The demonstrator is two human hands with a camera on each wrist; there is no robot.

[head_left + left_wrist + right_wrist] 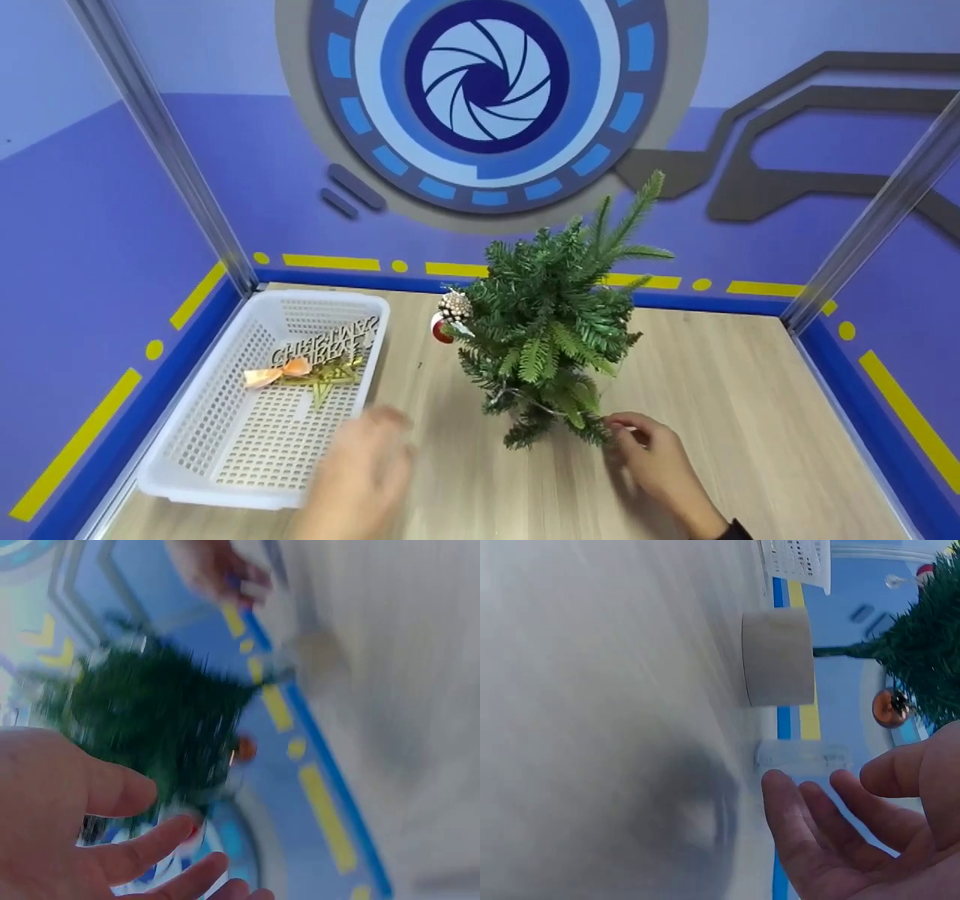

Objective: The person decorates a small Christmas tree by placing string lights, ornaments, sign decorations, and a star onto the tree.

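A small artificial Christmas tree (551, 322) stands mid-table, its round pale base (776, 656) showing in the right wrist view. My right hand (649, 457) is at the tree's lower right, fingertips beside a low branch tip. Its fingers (787, 810) are loosely bent with nothing between them. My left hand (364, 469), blurred in the head view, is over the table beside the basket's near right corner. In the left wrist view its fingers (142, 847) are spread and hold nothing. A frosted pinecone (455, 306) and a red-and-white ornament (442, 328) hang on the tree's left side.
A white plastic basket (187, 480) at left contains wooden lettering (322, 345), a gold star (324, 379) and a peach bow (277, 371). A copper ball (891, 707) hangs from the tree. Behind the base stands a translucent object (802, 756). Printed panels enclose the table.
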